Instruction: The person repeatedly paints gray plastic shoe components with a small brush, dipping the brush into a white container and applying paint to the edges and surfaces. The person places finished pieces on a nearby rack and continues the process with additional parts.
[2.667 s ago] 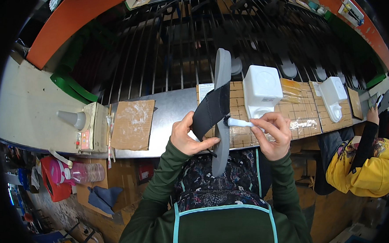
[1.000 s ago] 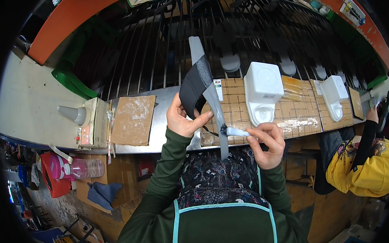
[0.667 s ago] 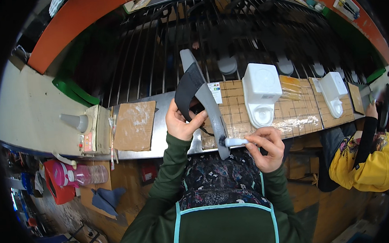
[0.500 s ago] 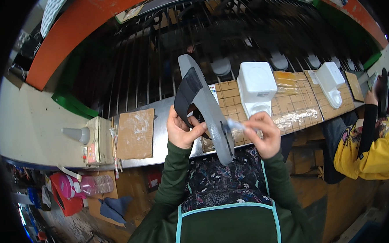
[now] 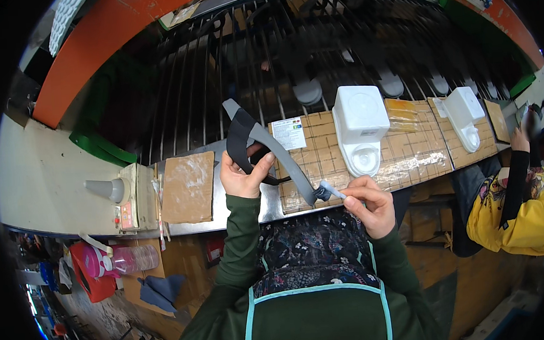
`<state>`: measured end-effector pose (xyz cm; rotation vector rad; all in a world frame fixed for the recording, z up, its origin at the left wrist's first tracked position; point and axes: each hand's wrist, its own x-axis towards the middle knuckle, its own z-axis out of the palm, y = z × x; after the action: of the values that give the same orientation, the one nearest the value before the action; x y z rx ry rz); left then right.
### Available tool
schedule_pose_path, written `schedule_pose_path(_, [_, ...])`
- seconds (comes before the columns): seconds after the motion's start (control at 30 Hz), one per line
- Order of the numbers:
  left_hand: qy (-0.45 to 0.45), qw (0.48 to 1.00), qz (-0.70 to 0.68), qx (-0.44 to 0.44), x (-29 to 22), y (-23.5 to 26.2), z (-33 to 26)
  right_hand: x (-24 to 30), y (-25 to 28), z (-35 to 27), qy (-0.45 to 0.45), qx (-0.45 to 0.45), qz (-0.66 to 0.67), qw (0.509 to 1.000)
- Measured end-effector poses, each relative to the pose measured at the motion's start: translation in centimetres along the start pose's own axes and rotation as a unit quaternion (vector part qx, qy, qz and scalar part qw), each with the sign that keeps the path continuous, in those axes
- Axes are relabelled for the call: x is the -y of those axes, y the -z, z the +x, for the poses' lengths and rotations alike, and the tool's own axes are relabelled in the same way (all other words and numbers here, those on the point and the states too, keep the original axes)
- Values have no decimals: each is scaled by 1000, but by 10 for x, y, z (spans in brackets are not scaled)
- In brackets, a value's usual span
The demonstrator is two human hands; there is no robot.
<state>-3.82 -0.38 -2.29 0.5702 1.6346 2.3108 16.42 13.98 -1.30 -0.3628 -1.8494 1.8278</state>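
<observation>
Starting with the big stuff: a long table curves across the view, pale on the left, metal in the middle, then covered with brown gridded card under shiny clear film. Behind it sits a rack of dark metal bars with an orange beam along the top. On the card stand two white moulded plastic dispensers, one near, one further right. A brown cardboard sheet lies flat left of centre, and a small white rectangular label sits on the card just above the hands.

The strap is held up over the table edge, a flat grey band with a black loop at its upper left end; its long axis runs from upper left down to lower right. The left hand is gripping the black loop end. The right hand is pinching a small pale blue brush whose tip touches the strap's lower end.
</observation>
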Motion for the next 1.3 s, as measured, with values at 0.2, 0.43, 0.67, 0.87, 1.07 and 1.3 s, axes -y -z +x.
schedule_pose_path(0.2, [-32,998,53,-24,-2,-1,-4,4,-1,1,16,-34,-119,992])
schedule_pose_path(0.43, [-69,990,116,-32,0,2,-10,0,-7,10,43,-51,-180,981])
schedule_pose_path(0.67, [-49,993,110,-15,-2,-2,-14,-1,-9,25,128,-122,-248,952])
schedule_pose_path(0.87, [-54,992,110,-14,-2,2,-9,3,-5,27,157,-77,-309,935])
schedule_pose_path(1.07, [-42,995,92,-15,-4,4,-5,6,-1,25,171,-64,-332,925])
schedule_pose_path(1.3, [-58,993,97,-23,-1,5,1,10,-3,20,172,-79,-335,923])
